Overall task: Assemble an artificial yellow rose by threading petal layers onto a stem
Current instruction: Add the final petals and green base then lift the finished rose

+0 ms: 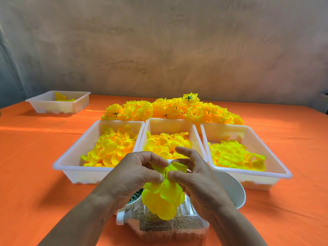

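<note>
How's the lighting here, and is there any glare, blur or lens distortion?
Head view: a bright band crosses the orange tablecloth at left. Head view: the neon yellow fabric petal layers pinched by the left hand and right hand look overexposed, their folds hard to read. Head view: the wide lens bows the tablecloth's far edge; hands show no obvious motion blur.

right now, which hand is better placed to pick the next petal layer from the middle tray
Probably the right hand: its forefinger is lifted over the middle white plastic tray, while the left hand pinches the yellow fabric petal layers on the thin dark stem.
</note>
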The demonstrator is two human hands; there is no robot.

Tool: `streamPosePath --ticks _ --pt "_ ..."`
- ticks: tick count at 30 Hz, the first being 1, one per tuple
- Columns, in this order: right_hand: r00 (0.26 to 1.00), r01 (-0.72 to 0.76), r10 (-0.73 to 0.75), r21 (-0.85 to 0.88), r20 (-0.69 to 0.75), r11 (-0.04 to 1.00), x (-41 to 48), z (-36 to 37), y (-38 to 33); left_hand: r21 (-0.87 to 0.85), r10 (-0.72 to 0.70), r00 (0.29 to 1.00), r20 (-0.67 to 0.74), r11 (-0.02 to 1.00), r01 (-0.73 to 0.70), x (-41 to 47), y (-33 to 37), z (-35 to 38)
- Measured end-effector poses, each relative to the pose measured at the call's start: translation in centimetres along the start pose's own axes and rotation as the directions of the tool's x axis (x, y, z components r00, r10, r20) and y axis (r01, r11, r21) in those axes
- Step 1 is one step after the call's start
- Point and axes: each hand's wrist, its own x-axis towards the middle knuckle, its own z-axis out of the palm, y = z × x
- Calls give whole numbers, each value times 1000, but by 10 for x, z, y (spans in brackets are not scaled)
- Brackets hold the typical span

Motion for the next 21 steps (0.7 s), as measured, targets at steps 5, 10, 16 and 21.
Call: streamPosePath --ticks 5,10,16,21 --pt "1000 0 -1 -171 -6 985 1 -3 2 3 -88 996 22 996 88 2 -3 3" --pt "1000 7 -9 -335 -4 942 0 -4 7 67 -133 990 38 989 130 3 -7 6" --pt "1000 22 -24 -407 -1 913 2 -4 8 109 -136 991 -1 985 136 5 -11 5" --pt "1000 14 -9 -429 12 903 3 -5 8 86 -158 987 6 984 157 3 -12 5"
